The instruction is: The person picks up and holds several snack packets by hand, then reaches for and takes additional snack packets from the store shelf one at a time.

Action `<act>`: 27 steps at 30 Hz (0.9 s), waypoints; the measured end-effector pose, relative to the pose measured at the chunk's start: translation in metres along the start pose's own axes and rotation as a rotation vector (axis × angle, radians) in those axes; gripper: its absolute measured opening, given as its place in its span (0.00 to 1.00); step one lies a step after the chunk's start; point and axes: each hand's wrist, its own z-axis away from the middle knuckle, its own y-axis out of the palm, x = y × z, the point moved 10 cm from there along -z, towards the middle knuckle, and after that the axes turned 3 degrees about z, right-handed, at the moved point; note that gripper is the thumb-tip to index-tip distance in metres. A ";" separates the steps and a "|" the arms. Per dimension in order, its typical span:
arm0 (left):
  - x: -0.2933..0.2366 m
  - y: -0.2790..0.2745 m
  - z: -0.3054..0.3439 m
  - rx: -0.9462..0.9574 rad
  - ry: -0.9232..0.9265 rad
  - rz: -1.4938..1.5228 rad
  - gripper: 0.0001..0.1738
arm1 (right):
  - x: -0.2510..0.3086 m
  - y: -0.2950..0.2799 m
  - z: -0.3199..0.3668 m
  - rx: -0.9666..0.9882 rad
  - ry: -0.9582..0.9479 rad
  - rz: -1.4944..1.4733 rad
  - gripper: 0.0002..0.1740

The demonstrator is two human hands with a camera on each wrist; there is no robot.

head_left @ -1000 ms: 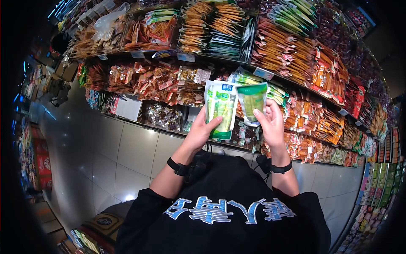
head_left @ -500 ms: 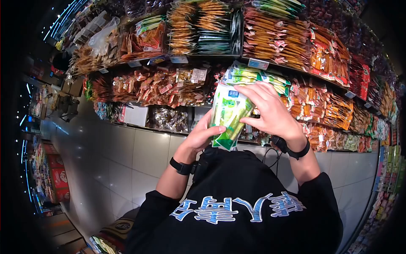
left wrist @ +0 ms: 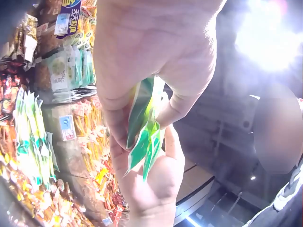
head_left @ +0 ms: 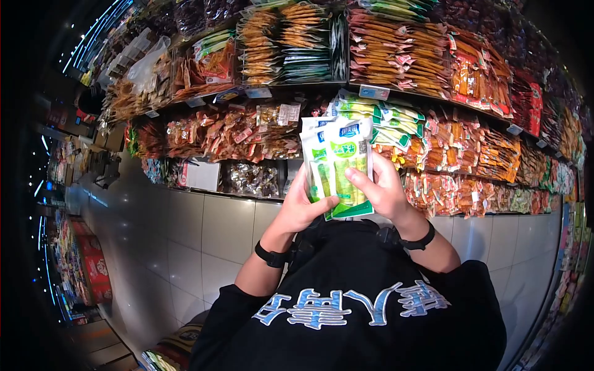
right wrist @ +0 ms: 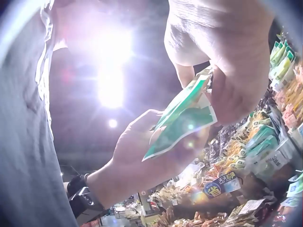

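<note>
Green-and-white snack packets with clear windows (head_left: 351,151) are held upright in front of the chest in the head view, one overlapping another (head_left: 314,164). My left hand (head_left: 303,201) grips their lower left side, its thumb across the front. On the right edge my right hand (head_left: 385,188) pinches the front packet, thumb over its window. In the left wrist view, the packets' green bottom ends (left wrist: 147,146) stick out between both hands. The right wrist view shows the same green ends (right wrist: 182,125) below the right hand (right wrist: 227,52), with the left hand (right wrist: 135,146) behind.
Similar green packets (head_left: 396,123) lie on the shelf just beyond the hands. Tiered shelves hold orange packets (head_left: 399,55), red packets (head_left: 476,68) and wrapped snacks (head_left: 250,178). A shelf edge with price tags (head_left: 374,93) runs across. Tiled floor (head_left: 229,229) spreads at left.
The right hand's separate packet, earlier held apart at the right, has moved left onto those in the left hand. Its fingers, spread over the top half a second ago, now grip the right edge.
</note>
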 end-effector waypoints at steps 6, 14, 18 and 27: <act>-0.004 0.007 0.002 0.043 0.028 -0.047 0.41 | 0.010 -0.002 0.008 -0.025 -0.018 -0.015 0.16; -0.004 0.004 0.001 -0.032 0.025 0.100 0.31 | 0.011 -0.004 0.011 -0.053 0.030 -0.122 0.15; -0.010 0.002 0.000 -0.073 0.072 0.023 0.28 | 0.005 -0.006 0.013 -0.062 0.062 -0.181 0.15; -0.009 -0.004 0.003 -0.119 0.087 0.119 0.27 | 0.004 -0.020 0.016 -0.182 0.028 -0.403 0.15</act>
